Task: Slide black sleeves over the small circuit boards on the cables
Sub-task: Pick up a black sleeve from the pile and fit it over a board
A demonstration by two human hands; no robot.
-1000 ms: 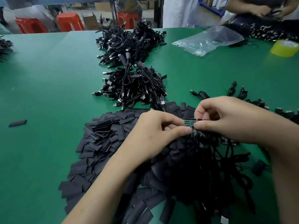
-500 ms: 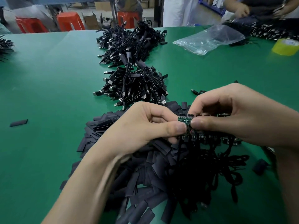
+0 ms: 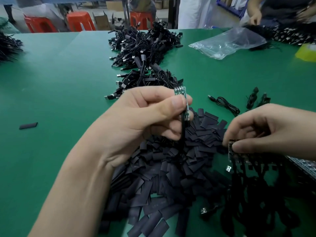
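Your left hand [image 3: 145,117] is up above the green table [image 3: 59,82], fingers curled in, with thumb and forefinger pinching one small green circuit board [image 3: 180,91] — it stands upright, its top end showing bare above your thumb, and its thin black cable [image 3: 183,134] drops straight down from the lower end past your curled fingers. Your right hand [image 3: 266,130] sits lower and well to the right, thumb and fingertips closed on a row of circuit boards [image 3: 230,148] held edge-on; their dark cables [image 3: 256,194] hang beneath in a tangled bunch that reaches the table. Between and below your hands lies the pile of black sleeves [image 3: 171,168], short flat strips heaped loosely on the table. One stray sleeve [image 3: 28,125] lies alone, well off to the left. Beyond your left hand two heaps of coiled USB cables [image 3: 145,48] run up the middle of the table — the nearer one just behind your knuckles. A few loose coiled cables [image 3: 224,104] lie near your right hand on its far side. Farther back on the right are a clear plastic bag [image 3: 229,41] and a yellow tape roll [image 3: 307,52], and another person's hand [image 3: 255,17] is at more dark cables by the far edge, with red stools [image 3: 41,23] standing behind the table
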